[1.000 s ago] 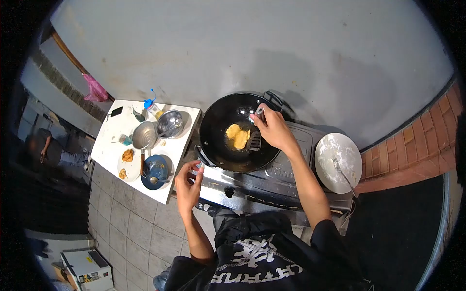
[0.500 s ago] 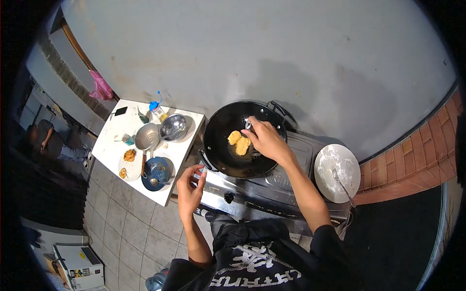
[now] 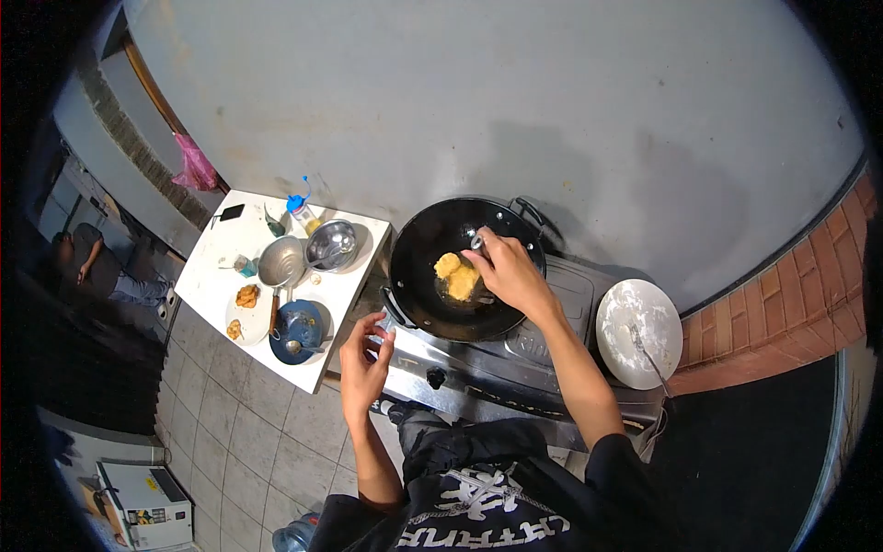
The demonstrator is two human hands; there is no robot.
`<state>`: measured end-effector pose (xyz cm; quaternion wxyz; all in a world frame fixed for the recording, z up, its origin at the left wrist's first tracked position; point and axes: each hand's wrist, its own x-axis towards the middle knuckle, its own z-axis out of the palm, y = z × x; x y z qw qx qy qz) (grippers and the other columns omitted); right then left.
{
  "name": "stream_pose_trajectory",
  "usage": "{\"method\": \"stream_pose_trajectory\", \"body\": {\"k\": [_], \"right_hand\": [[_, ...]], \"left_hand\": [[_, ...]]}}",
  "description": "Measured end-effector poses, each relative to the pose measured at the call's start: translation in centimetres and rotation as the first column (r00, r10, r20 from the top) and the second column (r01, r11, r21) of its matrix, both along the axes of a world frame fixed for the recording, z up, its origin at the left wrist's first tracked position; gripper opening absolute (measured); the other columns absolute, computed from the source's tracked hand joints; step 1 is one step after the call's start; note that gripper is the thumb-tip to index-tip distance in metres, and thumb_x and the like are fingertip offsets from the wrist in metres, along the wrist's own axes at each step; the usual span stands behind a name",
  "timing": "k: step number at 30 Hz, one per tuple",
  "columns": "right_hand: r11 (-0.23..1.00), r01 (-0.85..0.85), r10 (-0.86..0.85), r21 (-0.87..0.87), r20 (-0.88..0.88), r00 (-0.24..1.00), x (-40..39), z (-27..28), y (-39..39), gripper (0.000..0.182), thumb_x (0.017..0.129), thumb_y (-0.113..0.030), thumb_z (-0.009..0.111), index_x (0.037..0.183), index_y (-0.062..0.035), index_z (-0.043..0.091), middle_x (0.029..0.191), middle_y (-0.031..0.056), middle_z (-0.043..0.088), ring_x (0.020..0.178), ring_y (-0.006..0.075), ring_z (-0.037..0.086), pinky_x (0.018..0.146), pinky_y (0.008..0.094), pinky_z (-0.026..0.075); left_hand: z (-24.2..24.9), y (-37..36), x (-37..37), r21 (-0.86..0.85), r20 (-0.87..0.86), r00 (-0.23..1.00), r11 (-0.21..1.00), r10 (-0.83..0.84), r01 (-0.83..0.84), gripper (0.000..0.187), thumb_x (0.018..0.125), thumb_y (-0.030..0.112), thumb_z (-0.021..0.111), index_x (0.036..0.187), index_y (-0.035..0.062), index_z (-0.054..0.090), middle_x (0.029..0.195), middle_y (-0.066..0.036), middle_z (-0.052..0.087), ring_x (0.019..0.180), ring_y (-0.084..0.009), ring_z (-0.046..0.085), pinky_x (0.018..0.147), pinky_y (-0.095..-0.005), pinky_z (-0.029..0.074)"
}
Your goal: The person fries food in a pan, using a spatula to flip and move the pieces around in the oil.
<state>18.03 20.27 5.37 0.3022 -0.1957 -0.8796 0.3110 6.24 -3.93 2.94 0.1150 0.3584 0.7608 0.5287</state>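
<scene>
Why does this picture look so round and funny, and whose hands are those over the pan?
The camera sits on a person's head and looks down, so its wide lens bends everything round. The two bare hands are that person's own. The right hand holds a utensil over yellow food in a black wok on a stove. The left hand hovers by the stove's front, holding nothing I can see. On the white table are bowls and plates. A floury white plate sits to the right.

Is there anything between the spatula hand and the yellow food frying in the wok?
Nothing visible. The right hand is over the wok, holding a utensil handle right beside the yellow food. The left hand is apart, in front of the stove.
</scene>
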Motion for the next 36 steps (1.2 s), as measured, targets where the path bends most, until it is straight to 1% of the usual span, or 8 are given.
{"method": "stream_pose_trajectory", "body": {"k": [7, 10, 12, 15, 17, 19, 25, 36], "right_hand": [[0.989, 0.147, -0.147, 0.014, 0.002, 0.989, 0.9, -2.0, 1.0, 0.026, 0.092, -0.016, 0.065, 0.095, 0.0068, 0.054, 0.067, 0.0230, 0.058, 0.059, 0.0391, 0.057, 0.058, 0.0435, 0.043], [0.979, 0.203, -0.203, -0.011, -0.045, 0.978, 1.2, -3.4, 1.6, 0.022, 0.093, -0.014, 0.064, 0.090, 0.0046, 0.053, 0.063, 0.0185, 0.058, 0.055, 0.0309, 0.055, 0.055, 0.0391, 0.042], [0.972, 0.182, -0.199, -0.146, -0.108, 0.974, 1.6, -4.4, 2.1, 0.017, 0.095, -0.011, 0.061, 0.089, 0.0020, 0.053, 0.063, 0.0100, 0.058, 0.053, 0.0162, 0.051, 0.052, 0.0314, 0.039], [0.953, 0.143, -0.200, -0.268, -0.200, 0.959, 2.4, -5.8, 2.2, 0.013, 0.097, -0.009, 0.058, 0.088, -0.0010, 0.055, 0.066, 0.0011, 0.058, 0.056, 0.0056, 0.047, 0.052, 0.0253, 0.037], [0.941, 0.165, -0.225, -0.296, -0.185, 0.957, 2.9, -7.0, 2.4, 0.014, 0.096, -0.011, 0.059, 0.089, 0.0008, 0.055, 0.069, 0.0069, 0.062, 0.055, 0.0096, 0.050, 0.053, 0.0284, 0.039], [0.934, 0.089, -0.205, -0.347, -0.315, 0.927, 2.9, -8.1, 2.4, 0.015, 0.098, -0.012, 0.056, 0.089, -0.0003, 0.055, 0.071, 0.0033, 0.062, 0.058, 0.0073, 0.049, 0.054, 0.0268, 0.039], [0.882, 0.071, -0.247, -0.466, -0.330, 0.911, 4.1, -9.6, 1.6, 0.016, 0.100, -0.013, 0.053, 0.090, -0.0011, 0.056, 0.069, -0.0016, 0.053, 0.058, 0.0047, 0.041, 0.053, 0.0239, 0.033], [0.931, 0.178, -0.259, -0.317, -0.233, 0.937, 7.4, -5.0, 0.7, 0.012, 0.099, -0.011, 0.055, 0.093, -0.0011, 0.053, 0.072, 0.0007, 0.054, 0.057, 0.0056, 0.040, 0.053, 0.0251, 0.033]], "left_hand": [[-0.4, 0.0, -0.5, -0.014, 0.012, 1.000, 1.000, -0.023, 0.023, 0.023, 0.088, 0.009, 0.069, 0.110, 0.0015, 0.067, 0.078, -0.002, 0.060, 0.060, -0.0066, 0.053, 0.049, -0.0228, 0.036], [-0.8, -0.1, -0.7, -0.005, -0.003, 1.000, 1.000, -0.023, 0.023, 0.023, 0.088, 0.009, 0.069, 0.109, 0.0017, 0.067, 0.078, -0.002, 0.060, 0.060, -0.0066, 0.052, 0.049, -0.0228, 0.036], [-0.7, -0.2, -0.8, -0.012, -0.008, 1.000, 1.000, -0.019, 0.019, 0.022, 0.088, 0.009, 0.069, 0.109, 0.0018, 0.067, 0.078, -0.002, 0.060, 0.060, -0.0065, 0.052, 0.049, -0.0228, 0.036], [-0.5, -0.3, -0.9, -0.016, -0.010, 1.000, 1.000, -0.019, 0.019, 0.021, 0.088, 0.009, 0.069, 0.108, 0.0016, 0.068, 0.078, -0.001, 0.059, 0.060, -0.0064, 0.051, 0.049, -0.0229, 0.036], [-0.5, -0.2, -1.0, -0.016, -0.003, 1.000, 0.999, -0.029, 0.029, 0.021, 0.088, 0.008, 0.069, 0.107, 0.0014, 0.068, 0.077, -0.001, 0.059, 0.060, -0.0063, 0.051, 0.049, -0.0229, 0.036], [-0.7, -0.2, -1.1, -0.008, 0.014, 1.000, 1.000, -0.019, 0.019, 0.021, 0.088, 0.008, 0.068, 0.108, 0.0013, 0.067, 0.077, -0.001, 0.059, 0.060, -0.0061, 0.051, 0.050, -0.0228, 0.036], [-0.3, -0.1, -1.7, -0.029, 0.001, 1.000, 0.999, -0.013, 0.013, 0.021, 0.089, 0.008, 0.068, 0.109, 0.0012, 0.067, 0.076, 0.000, 0.058, 0.061, -0.0056, 0.050, 0.050, -0.0221, 0.035], [-0.3, 0.9, -2.0, -0.003, 0.029, 0.996, 0.997, -0.082, 0.082, 0.021, 0.090, 0.011, 0.068, 0.109, 0.0018, 0.067, 0.077, 0.000, 0.059, 0.061, -0.0044, 0.048, 0.050, -0.0207, 0.035]]}}
